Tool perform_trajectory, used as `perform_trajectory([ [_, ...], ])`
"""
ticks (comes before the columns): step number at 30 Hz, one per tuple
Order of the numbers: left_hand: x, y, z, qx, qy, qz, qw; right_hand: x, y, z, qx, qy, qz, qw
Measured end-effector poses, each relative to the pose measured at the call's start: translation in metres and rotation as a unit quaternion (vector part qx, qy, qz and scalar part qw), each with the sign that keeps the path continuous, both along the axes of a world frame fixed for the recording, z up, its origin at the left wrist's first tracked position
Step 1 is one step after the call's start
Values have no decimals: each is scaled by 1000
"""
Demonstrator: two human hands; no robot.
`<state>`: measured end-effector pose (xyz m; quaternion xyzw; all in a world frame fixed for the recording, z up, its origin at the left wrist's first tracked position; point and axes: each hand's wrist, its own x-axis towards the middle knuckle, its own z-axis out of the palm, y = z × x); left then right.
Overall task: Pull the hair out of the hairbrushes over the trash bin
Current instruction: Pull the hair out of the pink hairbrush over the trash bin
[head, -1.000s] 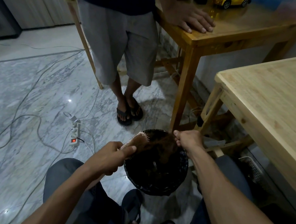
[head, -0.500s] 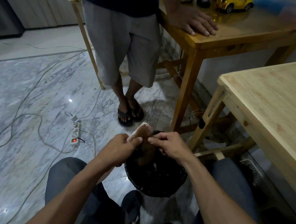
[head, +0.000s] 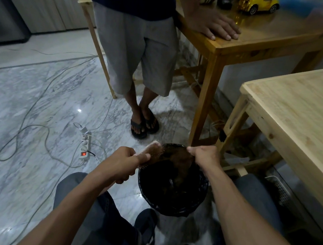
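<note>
My left hand (head: 122,163) grips the handle of a pale hairbrush (head: 153,151) and holds it tilted over the left rim of a round black trash bin (head: 170,204) on the floor between my knees. My right hand (head: 204,156) is pinched shut on a clump of brown hair (head: 178,161). The hair stretches from the bristles to my fingers and hangs down into the bin. The brush handle is hidden inside my fist.
A person in grey shorts and sandals (head: 142,126) stands just beyond the bin, one hand on a brown wooden table (head: 263,39). A light wooden table (head: 305,116) is at my right. A power strip (head: 85,146) and cables lie on the marble floor, left.
My right hand went to the brush, pinched the hair at the bristles, then drew back to the right with the clump stretched out. The left hand kept the brush over the bin.
</note>
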<state>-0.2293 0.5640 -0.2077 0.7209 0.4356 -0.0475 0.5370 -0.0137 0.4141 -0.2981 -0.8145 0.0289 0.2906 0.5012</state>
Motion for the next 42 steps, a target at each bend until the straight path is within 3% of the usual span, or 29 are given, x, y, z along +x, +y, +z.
perform_trajectory([
  [3,-18,26,10,11,-9,78,997,19,-27,-5,-107,-17,-73,991],
  [7,-22,38,9,-31,-49,133,989,13,-33,-11,-20,40,93,995],
  [11,0,18,-8,-75,-24,47,996,-5,-5,-3,40,82,170,981],
  [15,8,12,-17,-48,-19,-35,998,-2,-2,16,-66,43,259,963],
  [19,15,2,-22,-61,-37,-40,997,-8,-1,30,93,85,280,952],
  [22,21,-6,-22,-77,-34,-42,996,-20,5,29,132,78,330,931],
  [26,25,-5,-27,-52,-46,-3,998,-28,12,18,125,33,244,961],
  [32,10,30,-49,-56,-61,182,980,-3,-18,15,64,1,180,982],
  [42,23,1,-49,-106,-97,103,984,-9,-11,18,-11,-9,297,955],
])
